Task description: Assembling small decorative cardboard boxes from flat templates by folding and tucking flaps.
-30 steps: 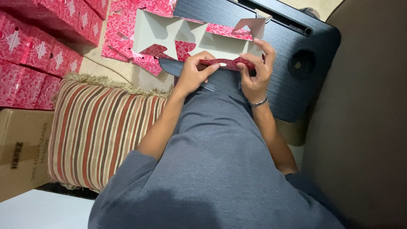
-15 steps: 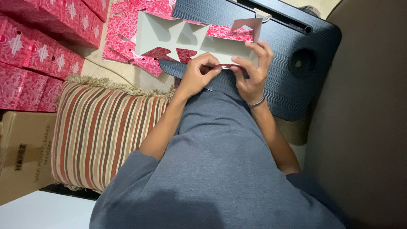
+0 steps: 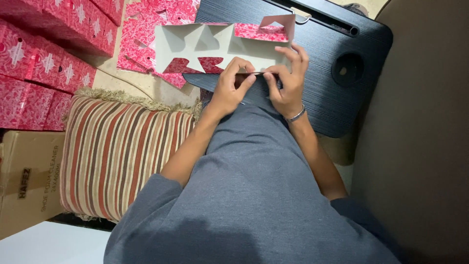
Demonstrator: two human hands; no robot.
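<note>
A: Start at the fingers; what are they doing?

B: The fingers [image 3: 245, 80] of the left hand [image 3: 229, 90] are curled shut, pinching the near edge of the flat box blank [image 3: 215, 44]; the right hand [image 3: 288, 80] does the same just beside it, thumb under and fingers pressed over the same edge; the 2 hands nearly touch at the fingertips.

A: And the blank itself?

B: It is an unfolded cardboard cut-out, pale grey on the inner face and red patterned on the outer; it lies across the near-left part of the black surface [image 3: 337, 105], its left end reaching past the edge; 1 red flap [image 3: 278, 24] stands up at its right end, above the right hand.

A: Anything on the wrist?

B: A thin bracelet [image 3: 296, 116] on the right wrist; both forearms are bare, coming out of grey sleeves.

A: What lies further out?

B: Under the blank's left end, more red patterned blanks [image 3: 146, 34] lie flat on the floor; left of those, a row of made-up red boxes [image 3: 44, 63] stands stacked; nearer, a striped cushion [image 3: 117, 151] with a fringe sits beside the left arm; below the boxes is a brown carton [image 3: 29, 181]; the surface has a round recess [image 3: 344, 71] and a long slot [image 3: 322, 17] along its far edge.
</note>
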